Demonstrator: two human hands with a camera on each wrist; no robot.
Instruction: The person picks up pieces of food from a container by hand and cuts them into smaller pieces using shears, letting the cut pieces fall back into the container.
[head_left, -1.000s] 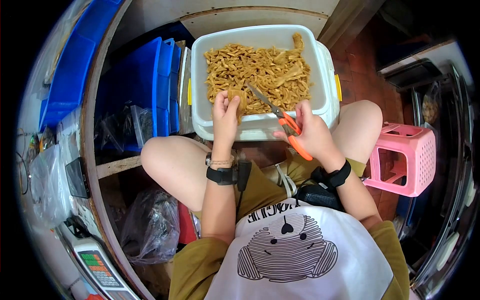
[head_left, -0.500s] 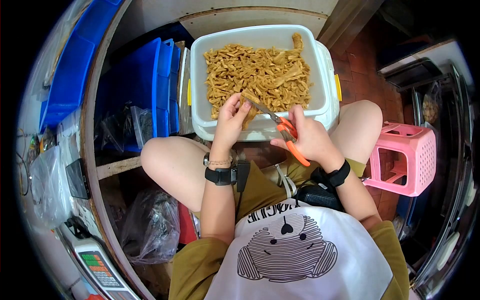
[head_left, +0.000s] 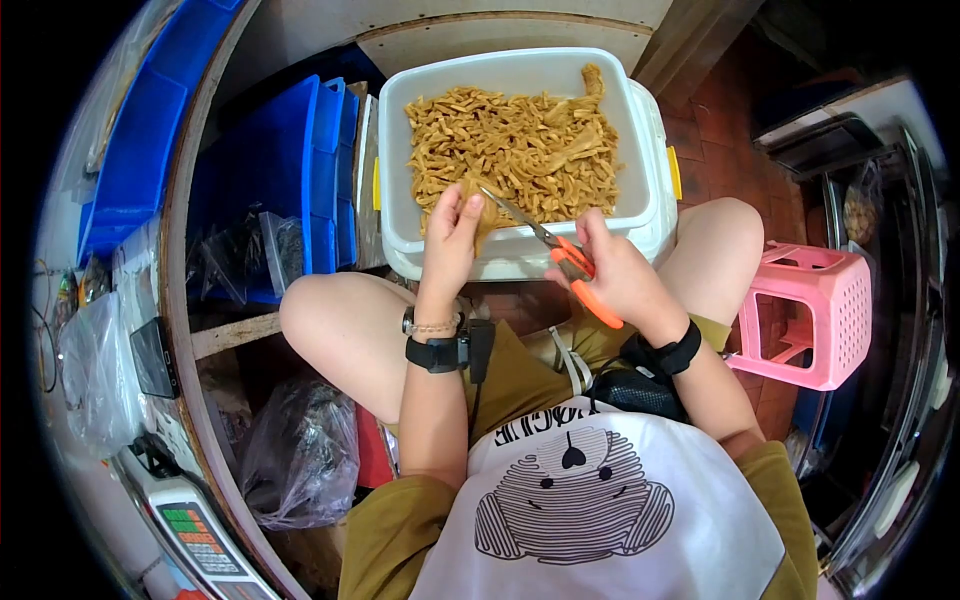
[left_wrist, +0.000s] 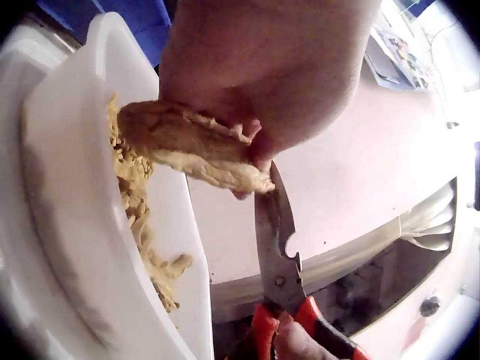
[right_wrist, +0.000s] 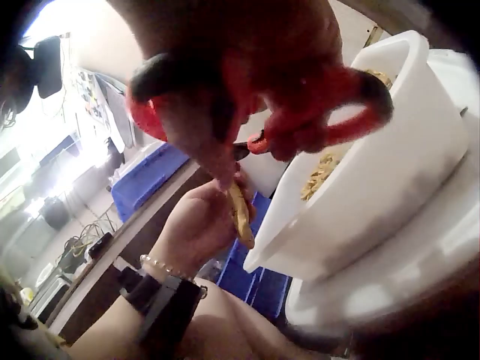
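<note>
My left hand (head_left: 448,250) pinches a folded, brown, wrinkled food piece (left_wrist: 187,142) between thumb and fingers, over the near rim of a white tub (head_left: 397,150). Orange-handled scissors (head_left: 548,238) are in my right hand (head_left: 630,272), its fingers curled through the handles. Their blades point up and left, with the tips right at the piece. In the left wrist view, the scissor blades meet the piece's end beside the left fingertips. Many short brown strips (head_left: 500,150) fill the tub, with a few larger uncut pieces (head_left: 585,150) on its right side.
The tub stands on a white box with yellow latches (head_left: 675,174), between the person's knees. Blue bins (head_left: 320,170) stand to the left, and a pink stool (head_left: 815,310) to the right. A scale (head_left: 205,530) and a plastic bag (head_left: 300,450) lie at lower left.
The left hand moved right and the piece met the scissor blades, then it shifted slightly back left and up. The right hand stayed nearly in place, with the scissors dipping slightly lower.
</note>
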